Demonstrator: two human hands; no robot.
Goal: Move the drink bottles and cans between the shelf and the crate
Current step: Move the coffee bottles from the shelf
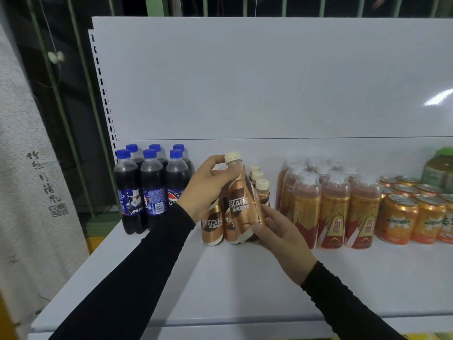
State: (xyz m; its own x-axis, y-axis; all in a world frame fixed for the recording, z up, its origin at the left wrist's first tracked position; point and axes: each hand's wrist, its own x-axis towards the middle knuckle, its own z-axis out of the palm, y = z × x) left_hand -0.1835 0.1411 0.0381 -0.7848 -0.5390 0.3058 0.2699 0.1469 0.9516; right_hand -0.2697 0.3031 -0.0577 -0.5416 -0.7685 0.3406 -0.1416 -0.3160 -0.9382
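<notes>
A brown Nescafe coffee bottle [241,204] with a cream cap is tilted above the white shelf [220,278]. My left hand [208,185] grips its neck and shoulder from the left. My right hand [279,231] holds its base from the right. Right behind it stand more Nescafe bottles [212,224] in a small group on the shelf. Several Pepsi bottles [152,185] with blue caps stand at the left end. The crate is out of view.
Several gold-and-red energy drink bottles [333,204] stand right of the coffee group, then orange Mirinda cans [402,217] and a green-capped bottle [438,168] at the far right. The shelf's white back panel [269,82] rises behind. A grey wall [29,168] is on the left.
</notes>
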